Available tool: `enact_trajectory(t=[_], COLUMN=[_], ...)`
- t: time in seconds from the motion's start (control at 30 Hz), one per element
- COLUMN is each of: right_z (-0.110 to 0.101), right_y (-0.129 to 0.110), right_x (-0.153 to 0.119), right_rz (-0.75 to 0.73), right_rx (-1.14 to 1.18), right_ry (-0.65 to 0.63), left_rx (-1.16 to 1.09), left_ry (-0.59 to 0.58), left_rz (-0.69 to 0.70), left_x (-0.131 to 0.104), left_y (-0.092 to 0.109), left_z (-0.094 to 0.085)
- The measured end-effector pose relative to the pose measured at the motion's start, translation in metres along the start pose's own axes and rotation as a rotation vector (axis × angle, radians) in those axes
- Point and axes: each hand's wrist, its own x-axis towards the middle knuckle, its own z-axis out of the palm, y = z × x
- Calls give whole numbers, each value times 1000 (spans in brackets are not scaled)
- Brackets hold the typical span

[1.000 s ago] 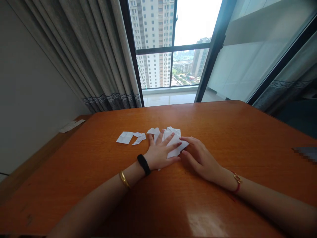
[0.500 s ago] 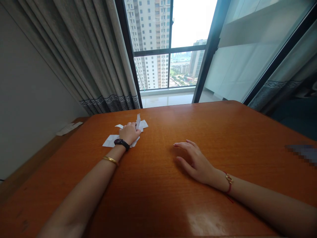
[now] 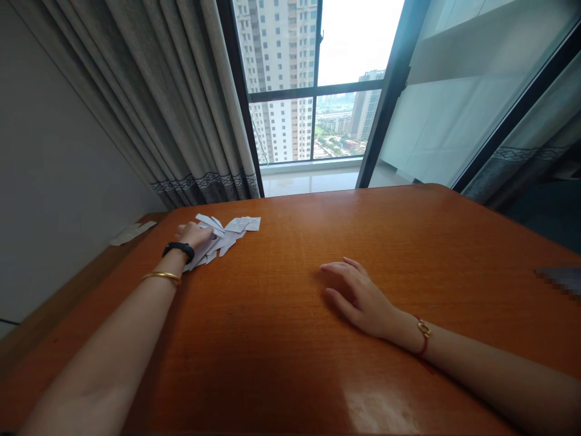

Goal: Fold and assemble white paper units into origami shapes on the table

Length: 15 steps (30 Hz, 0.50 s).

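A loose pile of white paper pieces [image 3: 231,233] lies near the far left edge of the wooden table [image 3: 290,315]. My left hand [image 3: 194,234], with a black band and a gold bangle at the wrist, is at the left side of the pile. Its thumb touches the papers; the other fingers are bent and partly hidden, so whether it grips any piece is unclear. To the right, my right hand [image 3: 356,297] rests on the table, fingers apart and holding nothing. A red string bracelet circles that wrist.
More pale paper [image 3: 131,233] lies on a lower brown surface beyond the table's left edge. A blurred grey object [image 3: 563,280] is at the right edge. Curtains [image 3: 195,121] and a window [image 3: 315,91] stand behind the table.
My left hand has moved left from the middle of the papers to their left side, and the pieces have shifted into a denser pile. The right hand has stayed in place.
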Motion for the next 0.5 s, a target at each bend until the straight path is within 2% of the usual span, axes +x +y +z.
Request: enact_trajectory(t=[0.07, 0.13, 0.2, 0.27, 0.37, 0.43, 0.5], right_z=[0, 0, 0, 0, 1, 1, 1], right_y=[0, -1, 0, 0, 0, 0, 0], right_x=[0, 0, 0, 0, 0, 0, 0], right_rz=[0, 1, 2, 5, 5, 5, 4], right_rx=[0, -3, -7, -10, -7, -6, -8], right_ry=[2, -1, -12, -25, -35, -37, -45], left_rx=[10, -38, -86, -115, -133, -75, 19], left_ry=[16, -32, -102, -110, -27, 6, -14], left_rz=[-41, -66, -87, -68, 16, 131, 281], left_x=[-8, -17, -27, -35, -42, -43, -41], left_y=[-6, -9, -6, 1, 15, 25, 34], left_z=[7, 16, 24, 29, 31, 30, 32])
